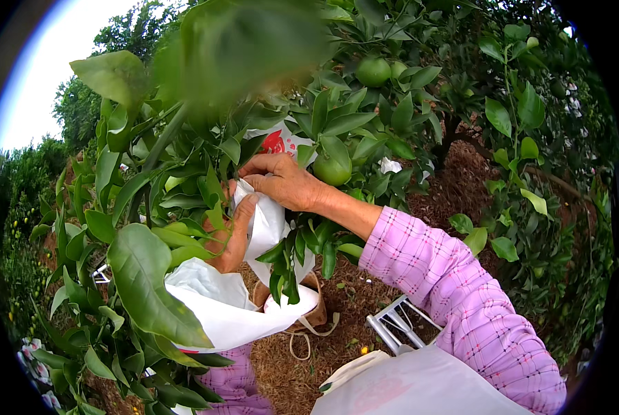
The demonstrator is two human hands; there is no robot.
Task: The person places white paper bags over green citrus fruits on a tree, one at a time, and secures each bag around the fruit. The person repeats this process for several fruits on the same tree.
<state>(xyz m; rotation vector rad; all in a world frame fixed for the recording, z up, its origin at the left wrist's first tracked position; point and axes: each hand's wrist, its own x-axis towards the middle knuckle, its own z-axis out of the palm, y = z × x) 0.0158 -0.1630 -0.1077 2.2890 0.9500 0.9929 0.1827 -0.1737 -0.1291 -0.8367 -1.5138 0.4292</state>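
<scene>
My right hand (284, 181) pinches the top of a white paper fruit bag (265, 220) among the citrus leaves. Beside it, my left hand (231, 236), partly behind leaves, holds the same bag with its thumb across the paper. Whatever the bag encloses is hidden. Below the left hand hangs a larger white bag (226, 319) with an open mouth. Just right of my right hand, a green citrus fruit (332, 168) hangs uncovered. Behind the hands shows another white bag with red print (278, 140).
Leafy branches crowd both sides, one large leaf (156, 282) close to the view. A basket with cloth handles (314, 311) stands on the dry ground below. A metal ladder or stool (400, 324) is at lower right, beside a white apron or bag (418, 386). More green fruit (373, 71) hangs above.
</scene>
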